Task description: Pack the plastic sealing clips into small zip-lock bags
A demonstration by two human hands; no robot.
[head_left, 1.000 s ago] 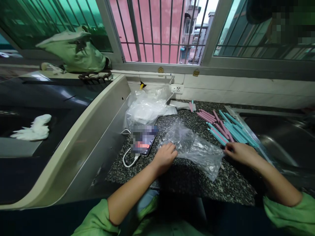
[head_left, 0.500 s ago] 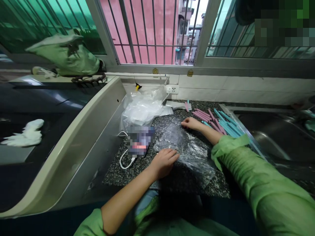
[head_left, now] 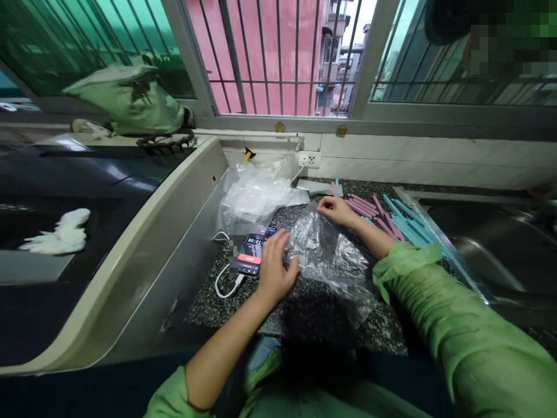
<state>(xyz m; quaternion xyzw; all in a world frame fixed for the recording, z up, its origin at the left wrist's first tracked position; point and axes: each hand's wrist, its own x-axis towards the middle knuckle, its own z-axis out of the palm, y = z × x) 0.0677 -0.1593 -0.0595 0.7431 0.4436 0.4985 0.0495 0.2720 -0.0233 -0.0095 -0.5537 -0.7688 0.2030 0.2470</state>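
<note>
A clear, crumpled plastic bag lies spread over the speckled dark countertop. My right hand is closed in a pinch on the bag's far edge, which rises slightly toward the fingertips. At the bag's left side, my left hand has its fingers stretched and the thumb apart, with nothing in it. That hand partly covers a phone with a lit screen and a white cable plugged in. Whether the left fingertips touch the bag, I cannot tell.
White plastic packaging is heaped behind the phone. Pink strips and turquoise strips lie beside the steel sink on the right. A stove with a raised side panel borders the counter on the left.
My left hand has moved forward and left, and its fingers have spread. My right hand has shifted a little away from me, drawing the bag's far edge up with it.
</note>
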